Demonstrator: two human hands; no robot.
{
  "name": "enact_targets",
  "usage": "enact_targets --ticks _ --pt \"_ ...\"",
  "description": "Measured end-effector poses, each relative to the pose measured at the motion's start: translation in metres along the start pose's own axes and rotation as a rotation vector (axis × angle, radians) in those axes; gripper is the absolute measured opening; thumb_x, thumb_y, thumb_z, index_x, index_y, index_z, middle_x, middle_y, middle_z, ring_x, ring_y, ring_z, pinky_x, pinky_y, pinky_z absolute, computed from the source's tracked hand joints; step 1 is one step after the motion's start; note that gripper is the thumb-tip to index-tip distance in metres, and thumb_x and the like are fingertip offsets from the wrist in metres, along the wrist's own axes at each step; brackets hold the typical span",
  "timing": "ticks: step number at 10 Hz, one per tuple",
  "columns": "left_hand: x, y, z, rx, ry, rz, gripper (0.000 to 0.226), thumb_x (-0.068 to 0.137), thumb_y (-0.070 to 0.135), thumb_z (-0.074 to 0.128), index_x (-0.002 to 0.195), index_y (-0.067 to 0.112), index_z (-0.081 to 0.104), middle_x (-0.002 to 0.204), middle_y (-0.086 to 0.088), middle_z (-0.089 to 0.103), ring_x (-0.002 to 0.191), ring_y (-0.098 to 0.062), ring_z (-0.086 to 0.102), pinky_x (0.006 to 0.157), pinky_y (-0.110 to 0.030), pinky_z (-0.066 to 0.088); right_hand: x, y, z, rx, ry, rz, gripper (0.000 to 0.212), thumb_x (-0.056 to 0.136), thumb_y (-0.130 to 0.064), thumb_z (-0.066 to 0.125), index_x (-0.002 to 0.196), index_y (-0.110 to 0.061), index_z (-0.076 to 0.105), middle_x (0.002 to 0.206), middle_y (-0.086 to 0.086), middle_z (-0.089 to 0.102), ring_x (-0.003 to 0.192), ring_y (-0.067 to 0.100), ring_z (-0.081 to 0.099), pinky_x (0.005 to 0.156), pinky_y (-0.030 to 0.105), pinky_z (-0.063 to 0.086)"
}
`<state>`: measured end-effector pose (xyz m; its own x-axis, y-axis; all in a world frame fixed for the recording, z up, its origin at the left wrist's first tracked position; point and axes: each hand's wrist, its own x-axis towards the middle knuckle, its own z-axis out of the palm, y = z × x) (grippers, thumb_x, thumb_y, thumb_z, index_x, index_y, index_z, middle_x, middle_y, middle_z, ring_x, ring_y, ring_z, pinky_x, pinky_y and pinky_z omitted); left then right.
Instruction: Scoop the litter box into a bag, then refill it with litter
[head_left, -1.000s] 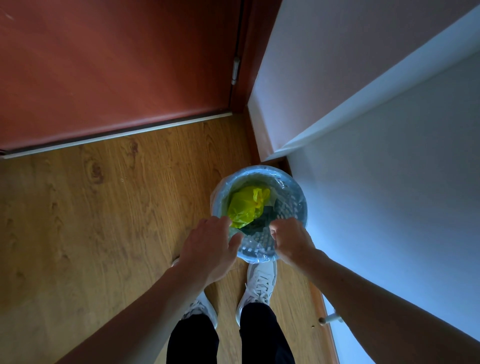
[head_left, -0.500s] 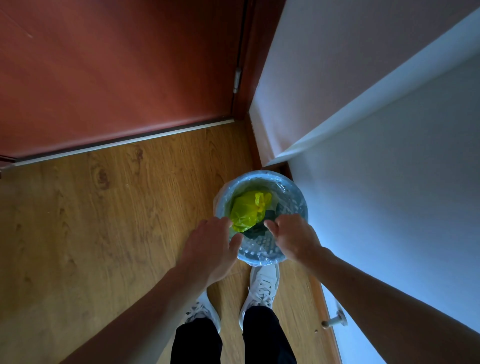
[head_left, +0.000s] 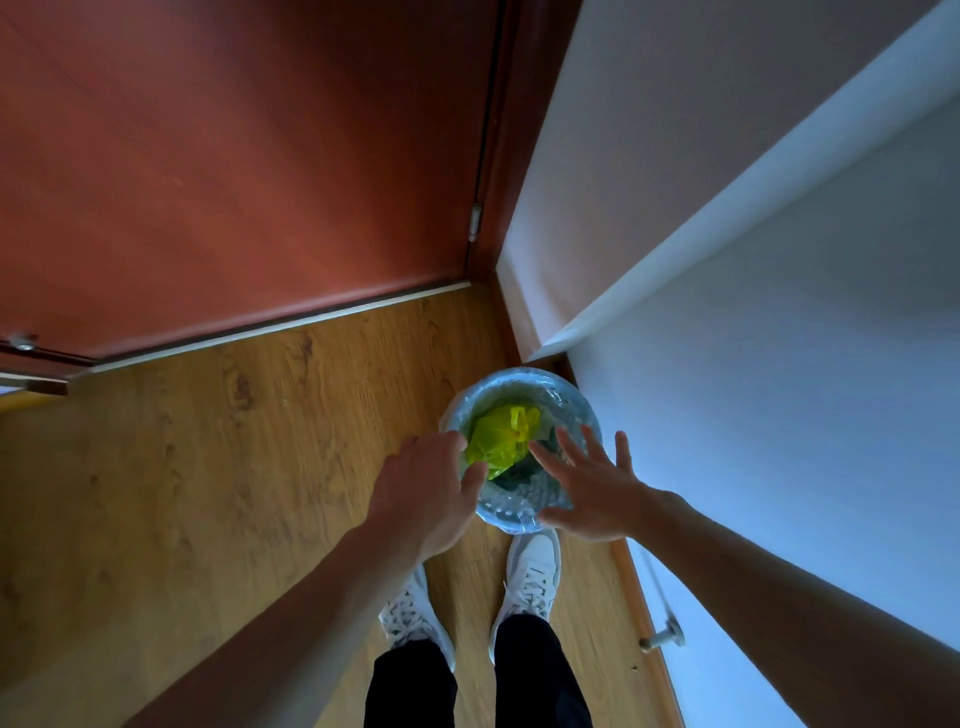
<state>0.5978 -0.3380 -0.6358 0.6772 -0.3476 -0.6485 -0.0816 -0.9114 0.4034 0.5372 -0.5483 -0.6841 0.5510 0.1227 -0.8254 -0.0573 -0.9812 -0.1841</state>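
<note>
A round waste bin (head_left: 511, 383) lined with clear plastic stands on the wooden floor against the white wall. A knotted yellow-green bag (head_left: 501, 434) lies inside it. My left hand (head_left: 426, 486) hovers over the bin's near left rim, fingers loosely curved and holding nothing. Over the bin's right side my right hand (head_left: 592, 483) is spread with straight fingers, also holding nothing. No litter box or scoop is in view.
A red-brown door (head_left: 234, 171) fills the back and left. A white wall (head_left: 779, 389) runs along the right, with a door stop (head_left: 662, 636) low on it. My two white shoes (head_left: 530, 577) stand just in front of the bin.
My right hand has lifted off the bin's near rim and opened its fingers wide. My left hand has stayed near the left rim. The view has shifted back slightly.
</note>
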Motion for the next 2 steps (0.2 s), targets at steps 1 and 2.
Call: enact_targets --ticks 1,2 --pt "-0.023 0.011 -0.028 0.013 0.044 0.03 0.046 0.103 0.049 0.041 0.139 0.021 0.049 0.134 -0.001 0.057 0.122 -0.018 0.051 0.102 -0.038 0.044 -0.036 -0.008 -0.024 0.015 0.067 0.038 0.08 0.093 -0.061 0.039 0.151 -0.036 -0.01 0.16 0.009 -0.02 0.144 0.034 -0.024 0.111 0.064 -0.016" --pt "-0.052 0.025 -0.06 0.048 0.064 0.081 0.05 0.102 0.053 0.038 0.141 0.023 0.047 0.137 0.0 0.056 0.125 -0.018 0.049 0.103 -0.038 0.043 -0.085 -0.02 -0.055 0.116 0.214 0.084 0.072 0.096 -0.057 0.036 0.153 -0.035 -0.003 0.162 0.006 -0.009 0.147 0.03 -0.014 0.114 0.062 -0.009"
